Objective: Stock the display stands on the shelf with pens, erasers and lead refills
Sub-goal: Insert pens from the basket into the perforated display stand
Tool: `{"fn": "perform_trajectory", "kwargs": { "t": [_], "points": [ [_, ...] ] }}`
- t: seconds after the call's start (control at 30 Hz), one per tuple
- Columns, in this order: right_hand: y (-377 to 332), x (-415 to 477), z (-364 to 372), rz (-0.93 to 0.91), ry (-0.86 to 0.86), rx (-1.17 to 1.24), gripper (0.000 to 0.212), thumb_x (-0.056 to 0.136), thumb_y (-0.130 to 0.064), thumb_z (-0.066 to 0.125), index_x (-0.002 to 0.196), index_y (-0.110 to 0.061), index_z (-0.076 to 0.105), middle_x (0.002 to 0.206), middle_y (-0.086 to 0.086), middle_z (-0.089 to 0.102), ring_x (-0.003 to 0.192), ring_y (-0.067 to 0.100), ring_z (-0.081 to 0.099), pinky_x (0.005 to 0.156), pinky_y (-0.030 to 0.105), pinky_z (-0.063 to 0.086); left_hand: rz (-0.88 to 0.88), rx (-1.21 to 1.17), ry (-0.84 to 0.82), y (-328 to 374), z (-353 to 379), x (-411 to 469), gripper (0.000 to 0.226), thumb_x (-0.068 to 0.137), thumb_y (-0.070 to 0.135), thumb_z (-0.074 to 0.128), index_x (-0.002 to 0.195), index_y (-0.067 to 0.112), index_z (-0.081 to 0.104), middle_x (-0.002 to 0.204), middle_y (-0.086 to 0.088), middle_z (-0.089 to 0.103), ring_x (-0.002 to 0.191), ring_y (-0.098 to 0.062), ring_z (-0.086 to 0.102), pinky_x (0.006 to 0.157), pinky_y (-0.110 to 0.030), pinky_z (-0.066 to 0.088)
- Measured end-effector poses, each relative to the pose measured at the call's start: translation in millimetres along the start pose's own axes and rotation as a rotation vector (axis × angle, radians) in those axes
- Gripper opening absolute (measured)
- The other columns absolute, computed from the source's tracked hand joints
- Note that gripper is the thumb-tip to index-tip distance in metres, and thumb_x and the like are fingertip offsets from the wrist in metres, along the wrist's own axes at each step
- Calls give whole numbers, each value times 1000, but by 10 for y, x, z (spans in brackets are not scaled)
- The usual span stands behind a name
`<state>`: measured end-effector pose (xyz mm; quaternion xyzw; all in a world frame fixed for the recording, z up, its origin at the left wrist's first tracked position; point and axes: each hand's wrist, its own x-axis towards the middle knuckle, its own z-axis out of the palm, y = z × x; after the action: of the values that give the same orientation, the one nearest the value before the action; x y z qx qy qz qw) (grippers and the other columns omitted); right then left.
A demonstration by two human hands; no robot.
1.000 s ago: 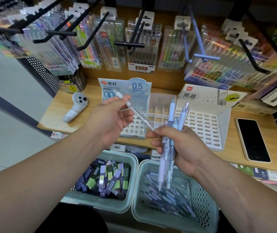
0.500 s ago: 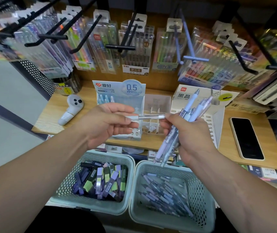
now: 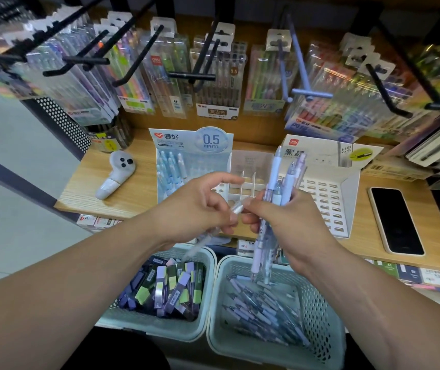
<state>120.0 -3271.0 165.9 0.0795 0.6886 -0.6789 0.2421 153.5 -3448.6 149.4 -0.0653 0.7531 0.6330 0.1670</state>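
Note:
My left hand grips one clear pen, its tip slanting down toward the left basket. My right hand is closed around a bunch of pale blue and lilac pens held nearly upright, its fingertips touching the top end of the single pen. Behind my hands on the wooden shelf stand the blue 0.5 mm pen display stand, a clear divided stand and a white slotted stand.
Below the shelf, a green basket of lead refill boxes sits beside a green basket of loose pens. A white controller lies on the shelf at left, a phone at right. Black hooks with packaged pens hang above.
The single pen in my left hand swung from level to pointing down and left. My right hand turned its bunch from slanted to nearly upright, and the hands came closer together.

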Motion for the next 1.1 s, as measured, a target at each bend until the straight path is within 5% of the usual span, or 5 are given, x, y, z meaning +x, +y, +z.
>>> {"fn": "perform_trajectory", "kwargs": {
  "t": [0.23, 0.33, 0.53, 0.77, 1.1],
  "points": [
    [45, 50, -59, 47, 56, -12, 15, 85, -4, 77, 97, 0, 68, 82, 15, 76, 66, 20, 71, 59, 30, 57, -15, 353, 0, -120, -23, 84, 44, 94, 5, 63, 123, 38, 61, 78, 3, 62, 74, -15, 75, 66, -36, 58],
    [57, 49, -92, 66, 57, 1, 19, 85, -4, 76, 101, 2, 67, 82, 17, 76, 66, 20, 70, 63, 33, 58, -24, 381, 190, -159, -128, 146, 36, 96, 10, 62, 115, 41, 60, 86, 4, 65, 74, -15, 74, 50, -26, 53],
    [79, 54, -128, 65, 40, 12, 15, 86, -3, 75, 97, 2, 67, 78, 16, 74, 65, 22, 68, 61, 32, 55, 107, 313, 571, -175, -339, 305, 21, 99, 17, 57, 106, 35, 50, 83, 3, 74, 80, -18, 70, 64, -49, 60],
    [55, 63, -143, 66, 21, 44, 14, 86, -2, 75, 96, -1, 65, 75, 13, 73, 63, 21, 67, 58, 30, 54, 153, 536, 877, -185, -475, 399, 9, 95, 21, 65, 100, 21, 58, 84, 5, 66, 73, -14, 63, 63, -24, 42],
    [53, 30, -196, 71, 27, 47, 14, 85, -2, 76, 94, -2, 65, 75, 13, 73, 63, 20, 67, 59, 30, 55, 147, 638, 888, -331, -493, 491, 13, 89, 14, 70, 85, 18, 58, 66, 12, 56, 68, -15, 61, 64, -22, 45]
  ]
}}
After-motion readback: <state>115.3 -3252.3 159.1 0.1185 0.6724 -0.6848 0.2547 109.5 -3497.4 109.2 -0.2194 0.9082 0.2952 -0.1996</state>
